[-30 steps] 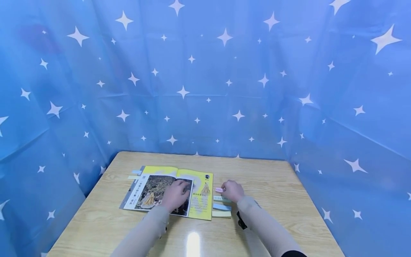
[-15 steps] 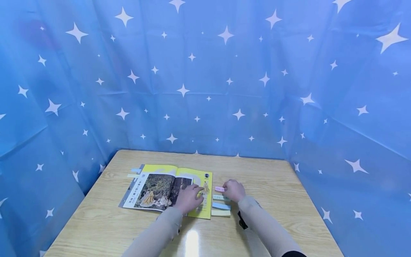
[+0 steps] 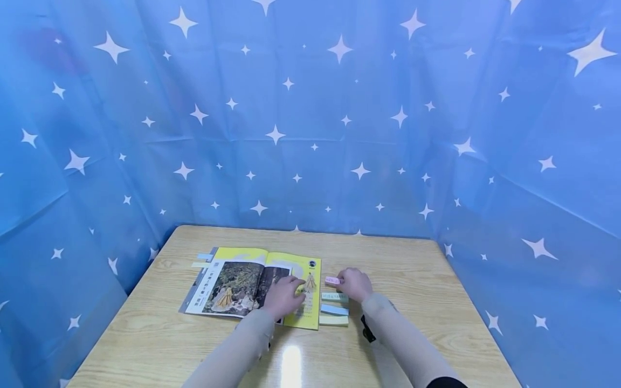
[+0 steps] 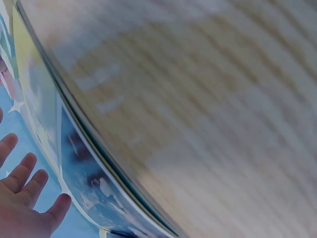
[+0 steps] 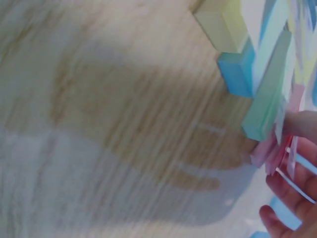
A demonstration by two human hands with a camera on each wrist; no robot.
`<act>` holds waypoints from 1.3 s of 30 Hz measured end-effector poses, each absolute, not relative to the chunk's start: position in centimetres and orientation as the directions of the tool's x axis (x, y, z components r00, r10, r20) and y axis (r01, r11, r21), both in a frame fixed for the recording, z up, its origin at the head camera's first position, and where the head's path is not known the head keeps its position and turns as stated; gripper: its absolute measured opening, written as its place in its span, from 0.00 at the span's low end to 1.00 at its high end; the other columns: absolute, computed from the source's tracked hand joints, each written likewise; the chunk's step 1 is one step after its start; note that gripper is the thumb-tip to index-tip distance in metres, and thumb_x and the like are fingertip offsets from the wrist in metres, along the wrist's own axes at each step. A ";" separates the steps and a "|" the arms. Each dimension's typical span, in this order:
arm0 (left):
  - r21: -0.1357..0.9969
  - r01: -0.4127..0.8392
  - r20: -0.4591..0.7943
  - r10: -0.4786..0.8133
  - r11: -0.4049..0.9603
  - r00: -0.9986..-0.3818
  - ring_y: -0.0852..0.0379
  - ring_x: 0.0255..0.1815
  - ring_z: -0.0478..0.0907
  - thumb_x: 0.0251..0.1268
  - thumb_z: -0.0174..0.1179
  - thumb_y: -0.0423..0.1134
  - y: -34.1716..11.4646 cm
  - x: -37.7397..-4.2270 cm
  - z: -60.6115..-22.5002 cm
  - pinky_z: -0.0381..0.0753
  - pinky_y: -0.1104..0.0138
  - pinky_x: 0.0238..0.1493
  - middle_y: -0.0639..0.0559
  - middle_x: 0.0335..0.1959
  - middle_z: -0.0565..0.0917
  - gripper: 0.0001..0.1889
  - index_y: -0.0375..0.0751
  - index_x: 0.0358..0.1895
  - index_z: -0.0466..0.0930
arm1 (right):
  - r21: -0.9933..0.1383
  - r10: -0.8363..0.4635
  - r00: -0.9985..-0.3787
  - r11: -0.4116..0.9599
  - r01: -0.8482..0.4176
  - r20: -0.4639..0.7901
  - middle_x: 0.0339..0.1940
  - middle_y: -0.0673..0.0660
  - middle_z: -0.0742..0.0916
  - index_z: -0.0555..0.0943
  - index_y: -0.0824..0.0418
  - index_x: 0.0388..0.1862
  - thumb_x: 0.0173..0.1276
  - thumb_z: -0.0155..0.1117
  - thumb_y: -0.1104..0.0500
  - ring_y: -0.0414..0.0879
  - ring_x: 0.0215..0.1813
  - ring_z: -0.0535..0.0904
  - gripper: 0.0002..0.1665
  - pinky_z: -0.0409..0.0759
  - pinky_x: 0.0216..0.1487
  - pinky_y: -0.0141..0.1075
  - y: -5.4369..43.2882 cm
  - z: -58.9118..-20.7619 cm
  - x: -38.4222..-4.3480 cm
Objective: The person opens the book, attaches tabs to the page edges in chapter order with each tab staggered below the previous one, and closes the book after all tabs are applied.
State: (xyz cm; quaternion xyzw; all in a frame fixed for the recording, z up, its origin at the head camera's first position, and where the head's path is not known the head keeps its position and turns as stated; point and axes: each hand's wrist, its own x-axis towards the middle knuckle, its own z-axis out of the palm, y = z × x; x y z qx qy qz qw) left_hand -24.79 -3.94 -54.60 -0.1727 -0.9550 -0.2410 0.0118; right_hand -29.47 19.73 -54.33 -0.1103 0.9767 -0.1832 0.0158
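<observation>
Pink notes point(image 3: 332, 280), pinched in your right hand point(image 3: 356, 284) beside the open magazine point(image 3: 247, 285) and near a green pad point(image 3: 332, 296), bare layered ends only to the right wrist view; your left hand point(image 3: 283, 297), fingers spread, obscures part of the page

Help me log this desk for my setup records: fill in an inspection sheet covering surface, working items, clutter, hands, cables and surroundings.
Surface: wood-look table, with a bright reflection toward the front.
Working items: open magazine; pink notes, green pad, blue pad and yellow pad in a column along its right edge. Two tabs, blue tab and pale tab, stick out at its left edge.
Clutter: nothing seen.
Hands: left hand over the right part of the magazine, fingers spread, contact unclear; right hand pinches the pink notes.
Cables: nothing seen.
Surroundings: blue curtain with white stars, behind and at both sides.
</observation>
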 end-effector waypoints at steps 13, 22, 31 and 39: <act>0.478 0.334 0.120 0.316 0.812 -0.941 0.43 0.59 0.73 0.65 0.62 0.49 -3.4 -25.4 -53.3 0.73 0.45 0.58 0.43 0.59 0.77 0.24 0.44 0.62 0.76 | -0.327 -0.283 -0.958 0.901 -0.285 0.053 0.30 0.48 0.84 0.88 0.57 0.37 0.59 0.72 0.56 0.41 0.31 0.77 0.08 0.79 0.37 0.39 18.5 -52.3 -30.0; 0.464 0.329 0.154 0.290 0.823 -0.944 0.43 0.59 0.74 0.64 0.63 0.50 -3.0 -25.8 -52.2 0.75 0.47 0.56 0.43 0.60 0.76 0.27 0.45 0.65 0.74 | -0.282 -0.408 -0.908 0.864 -0.416 0.091 0.31 0.47 0.84 0.88 0.55 0.38 0.62 0.70 0.56 0.42 0.34 0.79 0.07 0.80 0.38 0.37 16.6 -50.7 -29.5; 0.515 0.303 0.136 0.272 0.802 -0.953 0.44 0.59 0.74 0.62 0.65 0.51 -3.1 -26.1 -52.4 0.74 0.49 0.58 0.43 0.61 0.76 0.30 0.45 0.66 0.73 | -0.265 -0.479 -0.871 0.831 -0.490 0.107 0.31 0.47 0.84 0.88 0.56 0.38 0.61 0.71 0.57 0.43 0.36 0.80 0.07 0.80 0.40 0.37 15.3 -49.7 -28.9; 0.534 0.298 0.113 0.282 0.792 -0.953 0.45 0.55 0.77 0.60 0.67 0.50 -3.3 -26.2 -52.5 0.76 0.50 0.54 0.45 0.56 0.79 0.27 0.43 0.60 0.78 | -0.223 -0.526 -0.844 0.815 -0.534 0.100 0.33 0.47 0.85 0.88 0.54 0.40 0.62 0.71 0.55 0.43 0.39 0.80 0.08 0.80 0.42 0.38 14.5 -49.4 -28.4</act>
